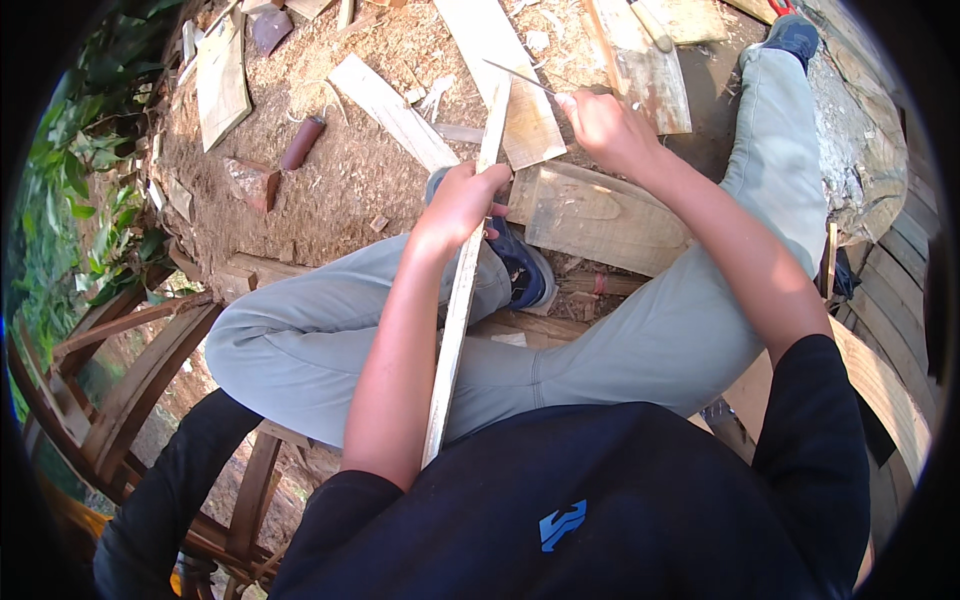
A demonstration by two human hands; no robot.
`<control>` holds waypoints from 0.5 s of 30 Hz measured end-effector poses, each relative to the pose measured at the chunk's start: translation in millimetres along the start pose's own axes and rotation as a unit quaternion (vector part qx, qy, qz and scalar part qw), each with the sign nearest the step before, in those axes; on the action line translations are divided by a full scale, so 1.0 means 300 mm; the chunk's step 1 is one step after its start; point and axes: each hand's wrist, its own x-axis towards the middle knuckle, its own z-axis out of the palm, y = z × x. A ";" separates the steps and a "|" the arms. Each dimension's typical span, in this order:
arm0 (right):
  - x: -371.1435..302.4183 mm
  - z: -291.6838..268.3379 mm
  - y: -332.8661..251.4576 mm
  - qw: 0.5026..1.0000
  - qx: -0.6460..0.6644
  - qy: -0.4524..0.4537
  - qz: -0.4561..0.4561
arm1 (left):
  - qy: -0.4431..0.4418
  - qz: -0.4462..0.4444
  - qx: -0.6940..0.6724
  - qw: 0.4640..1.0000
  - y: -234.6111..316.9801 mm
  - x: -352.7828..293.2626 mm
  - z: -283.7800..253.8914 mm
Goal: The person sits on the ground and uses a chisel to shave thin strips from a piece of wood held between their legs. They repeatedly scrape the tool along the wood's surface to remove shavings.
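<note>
A long, narrow strip of pale wood (457, 320) runs from beside my torso, over my lap, to a far end above my feet. My left hand (463, 208) is closed around it below that far end. In my right hand (612, 132) is a knife (517, 74), its handle mostly hidden by my fingers. The thin blade points up and to the left, close to the far tip of the strip; whether the two touch I cannot tell. Under the hands a thick wooden block (600, 215) lies beside my dark shoe (527, 275).
Wood shavings and several boards (390, 110) cover the dirt ground ahead. A reddish-brown cylinder (302, 143) and a broken brick (252, 184) lie at left. Another tool's wooden handle (652, 27) rests at upper right. Leafy plants (75, 190) and a curved wooden frame (140, 390) border the left.
</note>
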 end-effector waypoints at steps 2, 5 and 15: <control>0.075 0.045 0.116 0.998 -0.023 -0.029 0.047 | 0.000 0.002 0.006 1.000 0.012 -0.002 0.013; 0.093 0.056 0.144 0.997 0.003 0.005 0.080 | -0.014 0.009 0.006 1.000 0.003 0.008 0.001; -0.035 -0.084 -0.017 0.987 0.140 -0.083 0.015 | -0.010 0.001 0.006 1.000 -0.003 0.004 -0.009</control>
